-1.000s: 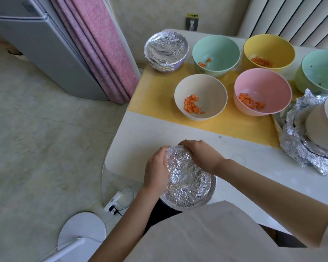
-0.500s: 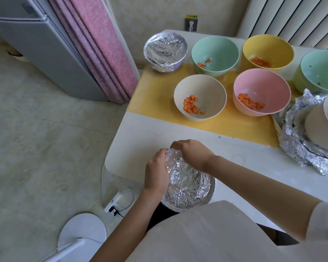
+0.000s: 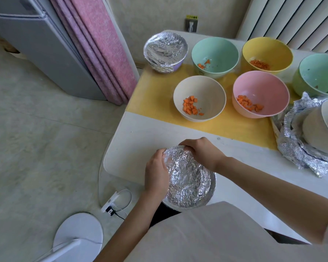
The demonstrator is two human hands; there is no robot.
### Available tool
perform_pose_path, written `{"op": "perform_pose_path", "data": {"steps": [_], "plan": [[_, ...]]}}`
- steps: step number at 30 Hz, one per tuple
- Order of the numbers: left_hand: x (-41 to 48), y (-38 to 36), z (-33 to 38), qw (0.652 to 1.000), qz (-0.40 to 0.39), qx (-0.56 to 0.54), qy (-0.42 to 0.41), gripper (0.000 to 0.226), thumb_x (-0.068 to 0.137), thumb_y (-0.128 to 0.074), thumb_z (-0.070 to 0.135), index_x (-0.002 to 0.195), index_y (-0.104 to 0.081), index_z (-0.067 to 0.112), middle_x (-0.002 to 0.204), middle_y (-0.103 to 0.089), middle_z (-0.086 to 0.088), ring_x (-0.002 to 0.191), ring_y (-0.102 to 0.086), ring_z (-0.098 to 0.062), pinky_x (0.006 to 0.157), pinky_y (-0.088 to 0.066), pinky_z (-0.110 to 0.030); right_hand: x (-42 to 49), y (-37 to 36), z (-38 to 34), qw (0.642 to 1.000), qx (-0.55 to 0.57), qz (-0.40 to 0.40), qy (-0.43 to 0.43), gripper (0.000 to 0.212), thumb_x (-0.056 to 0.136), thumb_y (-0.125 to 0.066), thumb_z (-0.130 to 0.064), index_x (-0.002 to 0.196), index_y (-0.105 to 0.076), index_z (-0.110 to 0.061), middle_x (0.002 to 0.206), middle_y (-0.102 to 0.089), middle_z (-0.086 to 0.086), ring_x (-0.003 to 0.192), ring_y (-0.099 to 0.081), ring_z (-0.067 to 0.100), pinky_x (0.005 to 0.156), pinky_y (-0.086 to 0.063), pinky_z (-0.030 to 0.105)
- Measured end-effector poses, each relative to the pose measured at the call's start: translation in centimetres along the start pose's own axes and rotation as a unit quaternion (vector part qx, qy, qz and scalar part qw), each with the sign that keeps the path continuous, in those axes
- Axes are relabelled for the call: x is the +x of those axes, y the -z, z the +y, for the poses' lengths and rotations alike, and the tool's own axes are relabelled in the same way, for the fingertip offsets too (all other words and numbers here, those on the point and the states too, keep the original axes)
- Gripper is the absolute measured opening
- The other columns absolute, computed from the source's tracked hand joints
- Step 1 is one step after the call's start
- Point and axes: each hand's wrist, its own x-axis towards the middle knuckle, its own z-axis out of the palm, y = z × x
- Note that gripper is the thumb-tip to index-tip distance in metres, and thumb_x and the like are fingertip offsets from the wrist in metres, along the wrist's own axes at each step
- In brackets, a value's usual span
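Sitting at the near-left corner of the tabletop (image 3: 138, 140), the foil-covered bowl (image 3: 187, 178) juts out past the near edge. A bare white strip of tabletop runs between it and the yellow mat (image 3: 155, 95) farther off, where a cream bowl (image 3: 208, 89) and a pink bowl (image 3: 263, 86) hold diced carrot. Open surface also stretches right toward the crumpled foil (image 3: 295, 156). The floor (image 3: 45, 138) lies just left of the rounded corner. Both forearms reach in from the near side, and the 2 hands meet at the bowl's far-left rim. The left hand (image 3: 156, 173) curls its fingers over the left rim. The right hand (image 3: 203, 152) arches over the far rim, fingers bent down and pressed together on the foil edge.
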Motion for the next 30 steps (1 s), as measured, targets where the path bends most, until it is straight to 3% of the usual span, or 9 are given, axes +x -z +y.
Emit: {"op": "perform_pose_path", "data": {"steps": [3,7,15,20,26,30], "plan": [[0.2,0.2,0.0,0.999,-0.034,-0.041,-0.004,0.028,0.098,-0.039,0.014,0.120,-0.056,0.011,0.107,-0.065,-0.006,0.095,-0.063,-0.021,0.084,-0.051,-0.038,0.2,-0.1,0.0,1.000,0.002,-0.009,-0.003,0.029,0.095,-0.047,-0.004,0.116,-0.063,-0.015,0.103,-0.071,0.005,0.094,-0.064,0.028,0.081,-0.047,0.038],[0.5,0.5,0.1,0.999,-0.022,-0.008,-0.027,0.026,0.095,-0.044,0.005,0.116,-0.059,0.007,0.104,-0.067,-0.010,0.094,-0.061,-0.027,0.078,-0.045,-0.031,1.1,-0.2,-1.1,0.999,0.007,-0.035,-0.005,0.026,0.097,-0.047,-0.013,0.120,-0.061,-0.015,0.111,-0.068,0.005,0.101,-0.061,0.026,0.085,-0.046,0.038],[0.5,0.3,0.3,0.999,-0.008,0.009,-0.031,0.025,0.091,-0.047,-0.001,0.111,-0.061,0.004,0.100,-0.068,-0.014,0.091,-0.062,-0.034,0.075,-0.046,-0.037,1.7,-1.3,-1.6,0.997,-0.060,-0.039,-0.012,0.027,0.092,-0.048,-0.006,0.112,-0.061,-0.019,0.098,-0.070,0.004,0.089,-0.063,0.029,0.074,-0.049,0.039],[0.2,0.5,0.3,0.999,0.000,0.008,-0.035,0.028,0.089,-0.048,-0.005,0.113,-0.060,0.003,0.102,-0.067,-0.015,0.093,-0.061,-0.033,0.077,-0.048,-0.039,1.0,-0.8,-1.1,0.999,0.011,-0.036,-0.038,0.025,0.099,-0.043,-0.019,0.118,-0.060,-0.015,0.107,-0.069,0.007,0.096,-0.062,0.027,0.082,-0.047,0.038],[0.0,0.5,0.0,0.999,-0.011,0.021,-0.047,0.035,0.083,-0.049,-0.013,0.113,-0.060,0.002,0.103,-0.066,-0.014,0.094,-0.061,-0.032,0.077,-0.046,-0.034,0.0,-1.5,-0.7,0.999,0.010,-0.002,-0.044,0.036,0.087,-0.045,0.006,0.110,-0.064,-0.013,0.095,-0.071,0.011,0.086,-0.064,0.030,0.077,-0.047,0.039],[0.4,0.3,-0.5,0.999,-0.010,0.010,-0.046,0.031,0.088,-0.046,-0.010,0.111,-0.062,0.002,0.097,-0.068,-0.013,0.087,-0.062,-0.028,0.068,-0.033,-0.016,0.0,-1.4,-0.6,0.999,0.004,0.004,-0.042,0.038,0.083,-0.045,0.007,0.110,-0.064,-0.013,0.094,-0.070,0.012,0.086,-0.063,0.032,0.076,-0.047,0.040]]}}
